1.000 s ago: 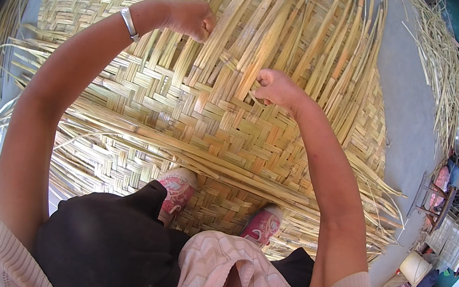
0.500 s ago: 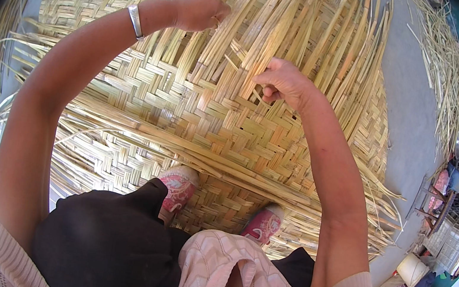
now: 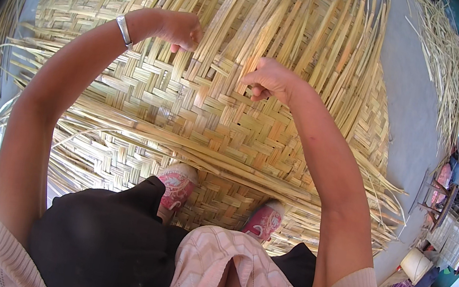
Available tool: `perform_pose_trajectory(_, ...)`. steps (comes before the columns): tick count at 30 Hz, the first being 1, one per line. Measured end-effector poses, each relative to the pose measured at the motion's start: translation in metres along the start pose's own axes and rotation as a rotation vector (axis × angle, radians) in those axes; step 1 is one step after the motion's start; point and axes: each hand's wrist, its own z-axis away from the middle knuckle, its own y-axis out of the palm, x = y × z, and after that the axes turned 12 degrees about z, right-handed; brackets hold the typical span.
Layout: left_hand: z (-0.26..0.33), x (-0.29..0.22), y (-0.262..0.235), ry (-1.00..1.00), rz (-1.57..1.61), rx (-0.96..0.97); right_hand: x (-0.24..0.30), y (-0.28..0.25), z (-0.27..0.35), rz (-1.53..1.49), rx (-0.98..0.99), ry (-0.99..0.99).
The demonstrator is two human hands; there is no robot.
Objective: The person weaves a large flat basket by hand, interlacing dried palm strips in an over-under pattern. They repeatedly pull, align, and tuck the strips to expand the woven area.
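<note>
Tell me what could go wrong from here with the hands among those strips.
The long upright strips lie close together beside the left hand and right hand, so a finger might catch or get scratched.

The pink shoes stand right by the band of crosswise strips; a careless step could crush or shift some of them.

Around the left wrist we wear a silver bracelet (image 3: 123,31), a shiny band. Our knitted top (image 3: 198,265) is pale pink with zigzag pattern, and its short sleeves (image 3: 14,253) have ribs. We have also plain black cloth (image 3: 105,244) and pink shoes (image 3: 177,188) with whitish swirls and pale toes.
</note>
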Motion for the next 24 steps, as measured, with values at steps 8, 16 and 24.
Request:
perform_pose_trajectory(8,0.006,0.013,0.021,-0.028,0.060,0.061,-0.005,0.012,-0.005,0.025,-0.013,0.043)
perform_pose_trajectory(16,0.017,0.021,0.034,0.028,0.166,-0.094,-0.019,0.004,0.028,0.108,-0.296,-0.132)
perform_pose_trajectory(24,0.017,0.030,0.044,0.126,-0.198,-0.400,-0.069,0.021,0.052,1.351,-0.519,-0.450)
